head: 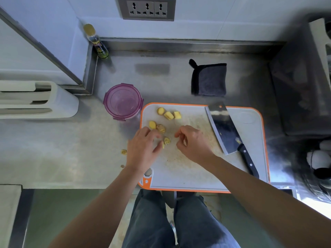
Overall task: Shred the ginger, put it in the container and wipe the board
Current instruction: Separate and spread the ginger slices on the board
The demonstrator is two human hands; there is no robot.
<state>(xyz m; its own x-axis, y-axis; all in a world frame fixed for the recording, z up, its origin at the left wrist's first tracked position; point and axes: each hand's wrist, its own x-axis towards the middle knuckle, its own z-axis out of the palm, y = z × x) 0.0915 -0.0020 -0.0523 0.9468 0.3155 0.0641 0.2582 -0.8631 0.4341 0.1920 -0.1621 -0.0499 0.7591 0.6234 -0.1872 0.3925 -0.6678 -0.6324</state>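
The left hand (pixel 143 149) is over the left part of the cutting board (pixel 197 176) with fingers bent beside the nearest ginger pieces (pixel 169 115). The right hand (pixel 193 144) is just to its right with fingertips drawn together; whether either hand grips anything cannot be determined. Left to right: the purple container (pixel 123 102) stands just beside the board's far-left corner, the ginger pieces lie on the board's left half, a grey cloth (pixel 208 79) lies beyond the board's far edge, and a cleaver (pixel 225 129) lies flat on the board's right part.
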